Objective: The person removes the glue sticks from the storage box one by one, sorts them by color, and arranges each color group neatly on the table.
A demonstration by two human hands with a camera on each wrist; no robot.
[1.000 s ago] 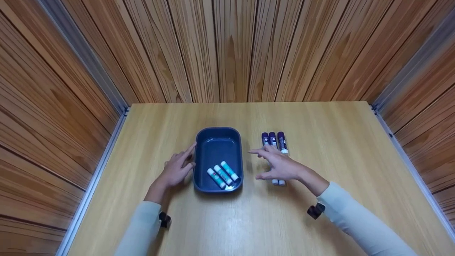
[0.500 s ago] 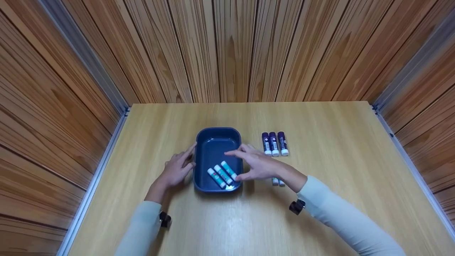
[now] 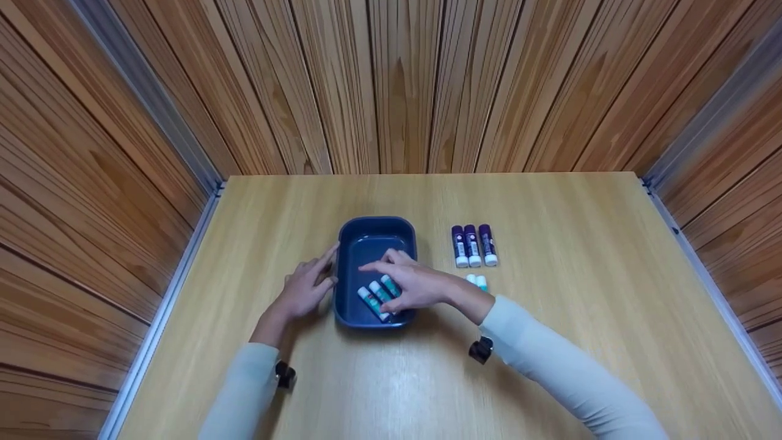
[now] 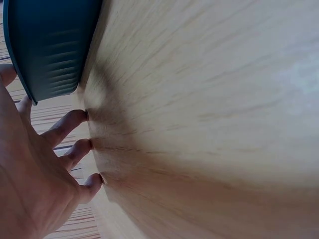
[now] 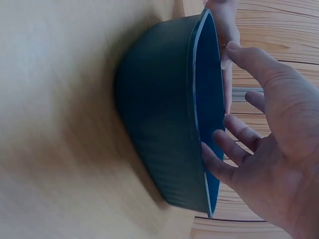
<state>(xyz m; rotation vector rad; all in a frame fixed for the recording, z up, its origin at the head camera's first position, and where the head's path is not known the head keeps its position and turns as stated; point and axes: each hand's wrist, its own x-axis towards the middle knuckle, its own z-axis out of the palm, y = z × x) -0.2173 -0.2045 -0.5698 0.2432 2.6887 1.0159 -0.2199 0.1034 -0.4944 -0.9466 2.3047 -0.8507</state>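
Note:
A dark blue rectangular tray [image 3: 366, 247] stands on the table, with three teal-and-white glue sticks [image 3: 372, 304] lying slanted at its near end. At the tray's left side, my left hand [image 3: 303, 290] touches the wall with thumb and index finger; its other fingertips stand on the table in the left wrist view. My right hand [image 3: 418, 286] reaches over the right rim, thumb and fingers spread apart, nothing held between them. In the head view it partly covers the glue sticks. The right wrist view shows its fingers [image 5: 219, 167] over the tray's opening.
Three purple glue sticks [image 3: 471, 245] with white ends lie side by side right of the tray. Nearer, the white ends of two teal glue sticks [image 3: 476, 281] show beside my right forearm, which hides the rest. Wood-plank walls [image 3: 397, 91] enclose the table [image 3: 342, 391].
My right hand has moved left from above the glue sticks on the table to over the tray, uncovering the purple ones. The left hand stays at the tray's side.

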